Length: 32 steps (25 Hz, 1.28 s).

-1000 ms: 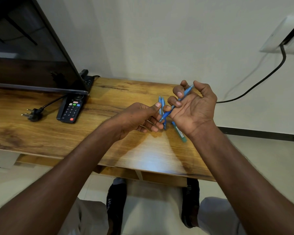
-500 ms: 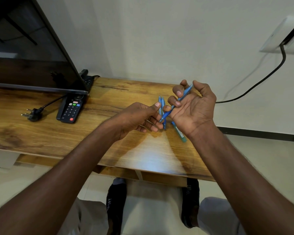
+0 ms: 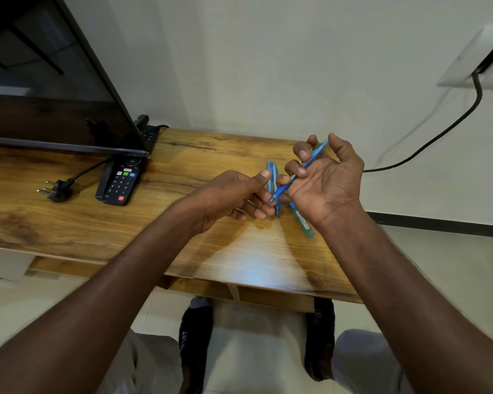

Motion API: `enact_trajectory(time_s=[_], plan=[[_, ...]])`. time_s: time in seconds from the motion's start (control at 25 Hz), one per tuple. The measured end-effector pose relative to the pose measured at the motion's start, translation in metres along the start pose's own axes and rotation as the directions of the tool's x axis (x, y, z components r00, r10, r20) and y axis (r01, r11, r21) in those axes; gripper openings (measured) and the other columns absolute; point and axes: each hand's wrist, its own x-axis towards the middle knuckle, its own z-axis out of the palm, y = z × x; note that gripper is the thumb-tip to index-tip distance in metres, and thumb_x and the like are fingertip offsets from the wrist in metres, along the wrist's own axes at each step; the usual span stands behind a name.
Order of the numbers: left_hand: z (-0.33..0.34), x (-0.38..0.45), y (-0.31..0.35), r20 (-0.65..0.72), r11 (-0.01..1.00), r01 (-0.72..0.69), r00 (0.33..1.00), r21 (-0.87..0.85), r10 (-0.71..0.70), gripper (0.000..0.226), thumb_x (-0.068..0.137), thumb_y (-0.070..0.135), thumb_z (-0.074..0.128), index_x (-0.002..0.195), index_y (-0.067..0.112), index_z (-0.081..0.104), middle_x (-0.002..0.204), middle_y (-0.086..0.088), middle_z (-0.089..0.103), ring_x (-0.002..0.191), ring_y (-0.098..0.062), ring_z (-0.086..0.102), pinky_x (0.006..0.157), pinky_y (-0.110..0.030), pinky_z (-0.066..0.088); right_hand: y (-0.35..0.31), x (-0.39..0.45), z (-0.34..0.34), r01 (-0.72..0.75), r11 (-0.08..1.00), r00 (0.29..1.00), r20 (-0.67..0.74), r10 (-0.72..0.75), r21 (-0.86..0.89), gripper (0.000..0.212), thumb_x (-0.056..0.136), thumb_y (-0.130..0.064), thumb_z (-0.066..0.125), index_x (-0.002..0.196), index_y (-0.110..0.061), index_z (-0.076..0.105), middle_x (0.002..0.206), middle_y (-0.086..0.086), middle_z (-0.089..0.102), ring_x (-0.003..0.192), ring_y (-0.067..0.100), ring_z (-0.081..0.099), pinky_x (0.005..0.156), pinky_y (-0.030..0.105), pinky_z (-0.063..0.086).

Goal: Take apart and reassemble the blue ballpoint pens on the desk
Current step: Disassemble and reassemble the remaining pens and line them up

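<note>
Far left: a black two-pin plug [image 3: 58, 190] on its cord lies on the wood-grain desk top [image 3: 182, 240], beside a black remote control with coloured buttons [image 3: 121, 180], under the edge of a dark flat screen [image 3: 54, 81].
Left hand: the left hand [image 3: 234, 196] hovers over the desk, fingers loosely curled and thumb extended; its fingertips meet the tip of the held pen — whether they pinch a small part there cannot be told.
Pens on desk: two slim blue ballpoint pens [image 3: 271, 177] lie side by side just behind the hands; they appear whole.
Held pen: a blue ballpoint pen with a darker grip [image 3: 298, 172] is raised above the desk, slanting from the upper right down to its tip at the lower left.
Right hand: the right hand [image 3: 325, 180], palm toward the camera, has its fingers curled round the barrel and clamps it.
Fourth pen: a blue pen with a teal end and a printed label [image 3: 302, 220] lies on the desk, partly hidden under the right wrist.
Far right: a black cable [image 3: 439, 132] runs from a white wall socket [image 3: 473, 61].
Progress: judged early — one pen is in hand, no separated parts show on the desk, and three pens seem untouched.
</note>
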Motion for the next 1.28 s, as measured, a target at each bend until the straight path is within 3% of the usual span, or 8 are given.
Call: enact_trajectory(time_s=[0.48,0.72,0.84,0.92,1.0,1.12,1.2,1.28], plan=[[-0.002,0.002,-0.002,0.013,1.000,-0.014,1.000,-0.006,0.014,0.055,0.104,0.058,0.051,0.103,0.009,0.077,0.100,-0.013,0.082,0.091,-0.023,0.075,0.079,-0.036,0.049,-0.002,0.002,-0.002,-0.007,1.000,1.000,-0.025,0.007,0.012,0.027,0.102,-0.040,0.040,0.089,-0.021,0.054,0.068,-0.002,0.046,0.056,0.015,0.031,0.063,0.032,0.030],[-0.001,0.000,-0.003,0.057,0.996,-0.089,0.994,0.025,0.088,0.043,0.097,0.040,0.071,0.114,0.001,0.073,0.100,-0.011,0.081,0.084,-0.015,0.074,0.075,-0.033,0.049,0.003,0.003,0.001,0.004,0.997,0.999,-0.040,-0.007,-0.071,0.020,0.102,-0.036,0.047,0.092,-0.019,0.051,0.070,0.001,0.051,0.057,0.016,0.033,0.063,0.032,0.025],[-0.002,0.001,-0.005,0.051,0.991,-0.113,0.993,0.077,0.109,0.032,0.093,0.028,0.078,0.109,0.001,0.074,0.090,-0.006,0.080,0.081,-0.014,0.073,0.074,-0.032,0.049,0.004,0.000,0.006,-0.029,0.989,0.999,-0.036,0.024,-0.143,0.027,0.105,-0.042,0.048,0.095,-0.018,0.057,0.081,0.004,0.064,0.066,0.018,0.052,0.066,0.033,0.037],[-0.003,0.001,-0.006,0.029,0.988,-0.115,0.993,0.102,0.112,0.032,0.091,0.025,0.080,0.108,-0.001,0.075,0.085,-0.004,0.079,0.077,-0.011,0.072,0.071,-0.029,0.049,0.007,-0.001,0.010,-0.052,0.964,0.998,-0.046,0.041,-0.262,0.030,0.106,-0.044,0.049,0.101,-0.017,0.061,0.095,0.007,0.074,0.087,0.024,0.068,0.078,0.038,0.048],[-0.005,0.002,-0.007,-0.032,0.990,-0.098,0.994,0.100,0.102,0.029,0.090,0.024,0.081,0.105,0.000,0.076,0.083,-0.003,0.077,0.075,-0.011,0.069,0.066,-0.027,0.049,0.012,0.002,0.009,-0.053,0.876,0.986,-0.162,-0.029,-0.480,0.029,0.107,-0.042,0.050,0.108,-0.016,0.063,0.106,0.007,0.078,0.106,0.025,0.072,0.092,0.043,0.053],[-0.009,0.006,-0.014,-0.204,0.997,-0.046,0.977,0.056,0.056,0.026,0.088,0.021,0.084,0.098,-0.002,0.076,0.080,-0.007,0.072,0.071,-0.013,0.062,0.055,-0.021,0.047,0.013,0.005,-0.001,-0.074,0.620,0.903,-0.316,-0.290,-0.781,0.017,0.103,-0.025,0.057,0.113,-0.017,0.068,0.104,0.001,0.075,0.105,0.021,0.070,0.089,0.038,0.055],[-0.012,0.010,-0.019,-0.300,0.996,-0.019,0.953,0.083,0.043,0.024,0.085,0.021,0.087,0.091,0.000,0.077,0.075,-0.005,0.073,0.067,-0.013,0.064,0.055,-0.022,0.050,0.008,0.003,-0.006,-0.060,0.463,0.882,-0.264,-0.390,-0.884,0.021,0.096,-0.010,0.059,0.111,-0.019,0.071,0.099,-0.004,0.070,0.092,0.015,0.067,0.077,0.029,0.054],[-0.010,0.013,-0.023,-0.376,0.987,0.013,0.925,0.161,0.049,0.024,0.081,0.023,0.091,0.085,0.003,0.077,0.074,-0.005,0.076,0.065,-0.014,0.068,0.062,-0.028,0.056,0.004,0.001,-0.008,-0.067,0.257,0.887,-0.176,-0.427,-0.964,0.027,0.092,-0.003,0.060,0.109,-0.021,0.072,0.091,-0.007,0.066,0.077,0.010,0.064,0.068,0.028,0.053]])
